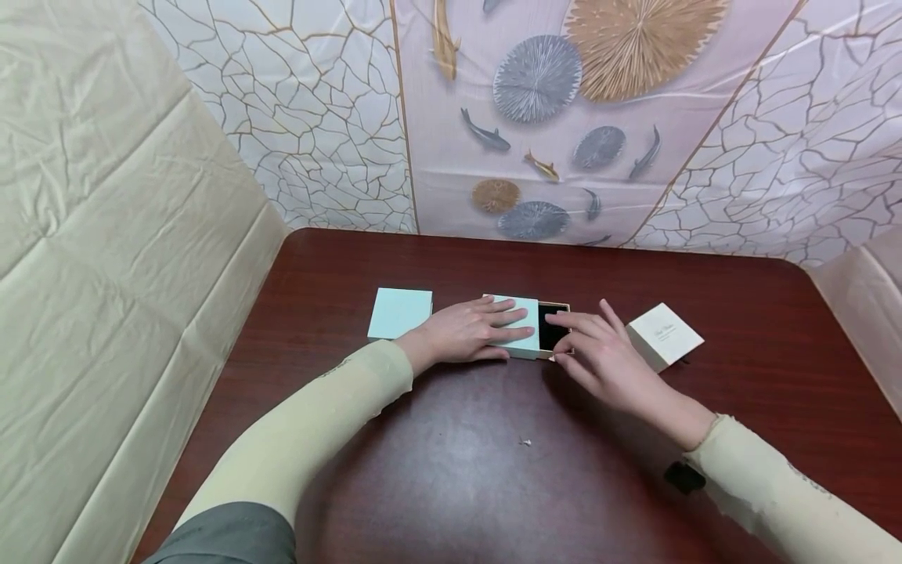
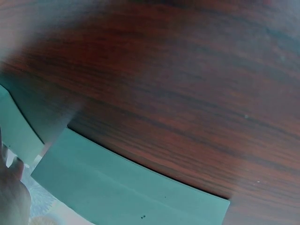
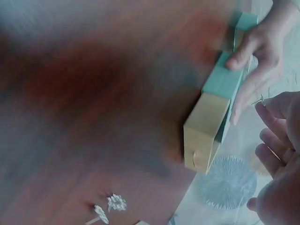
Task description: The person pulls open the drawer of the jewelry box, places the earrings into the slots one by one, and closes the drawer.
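Note:
My left hand (image 1: pixel 475 333) lies with spread fingers on the pale mint sleeve (image 1: pixel 523 304) of a drawer box and presses it to the table. The cream drawer (image 3: pixel 206 117) is pulled out to the right, showing a black lining (image 1: pixel 552 325). Over that lining is my right hand (image 1: pixel 599 352). Its thumb and index finger pinch a small silvery jewellery piece (image 3: pixel 261 101), too small to make out fully. The right wrist view also shows two sparkling silver pieces (image 3: pixel 116 202) at the bottom left.
A second mint box (image 1: pixel 400 312) sits left of the sleeve. To the right stands a tilted white block (image 1: pixel 665 335) with small lettering. A tiny silvery bit (image 1: pixel 524 442) lies on the dark wooden table (image 1: pixel 437 486) in front. Patterned cloth (image 1: pixel 338 117) hangs behind.

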Motion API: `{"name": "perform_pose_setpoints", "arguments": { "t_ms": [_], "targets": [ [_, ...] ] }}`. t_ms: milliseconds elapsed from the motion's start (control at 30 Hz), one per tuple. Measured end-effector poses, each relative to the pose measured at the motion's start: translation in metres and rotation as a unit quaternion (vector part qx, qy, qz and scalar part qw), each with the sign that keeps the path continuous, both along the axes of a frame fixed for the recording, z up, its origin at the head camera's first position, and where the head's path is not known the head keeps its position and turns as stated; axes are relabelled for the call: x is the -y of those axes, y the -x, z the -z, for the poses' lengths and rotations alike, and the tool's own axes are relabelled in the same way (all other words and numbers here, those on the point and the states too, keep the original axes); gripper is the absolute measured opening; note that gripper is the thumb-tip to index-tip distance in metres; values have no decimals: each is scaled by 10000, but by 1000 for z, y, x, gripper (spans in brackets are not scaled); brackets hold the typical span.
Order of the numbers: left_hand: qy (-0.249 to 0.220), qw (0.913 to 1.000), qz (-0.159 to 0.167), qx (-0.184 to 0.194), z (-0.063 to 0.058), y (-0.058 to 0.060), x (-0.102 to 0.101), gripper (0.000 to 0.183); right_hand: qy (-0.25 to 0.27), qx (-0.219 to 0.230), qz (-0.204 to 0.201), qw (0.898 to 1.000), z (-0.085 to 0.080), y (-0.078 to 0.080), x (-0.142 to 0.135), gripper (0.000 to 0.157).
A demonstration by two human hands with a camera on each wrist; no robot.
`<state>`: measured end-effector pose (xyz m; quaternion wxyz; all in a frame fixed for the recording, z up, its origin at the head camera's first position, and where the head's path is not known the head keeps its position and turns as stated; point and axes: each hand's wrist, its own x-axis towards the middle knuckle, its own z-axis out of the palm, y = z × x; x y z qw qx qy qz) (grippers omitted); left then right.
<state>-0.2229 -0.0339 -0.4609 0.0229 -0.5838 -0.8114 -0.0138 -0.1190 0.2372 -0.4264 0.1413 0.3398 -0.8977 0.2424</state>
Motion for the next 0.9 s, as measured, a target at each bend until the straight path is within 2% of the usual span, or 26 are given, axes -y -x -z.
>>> {"name": "perform_pose_setpoints", "arguments": {
  "t_ms": [333, 567, 700, 900],
  "targets": [
    [33, 10000, -20, 18, 0, -1, 0, 57, 27, 773, 340, 9964, -5, 29, -7, 10],
    [-13, 10000, -22, 0, 0, -2, 0, 56, -120, 1475, 498, 9877, -2, 46, -12, 11],
    [7, 10000, -26, -12, 0, -1, 0, 56, -214, 1638, 566, 9846, 0, 54, -13, 13],
    [-13, 10000, -40, 56, 0, -1, 0, 56, -377, 1650, 672, 9833, 4, 63, -13, 14]
  ]
}}
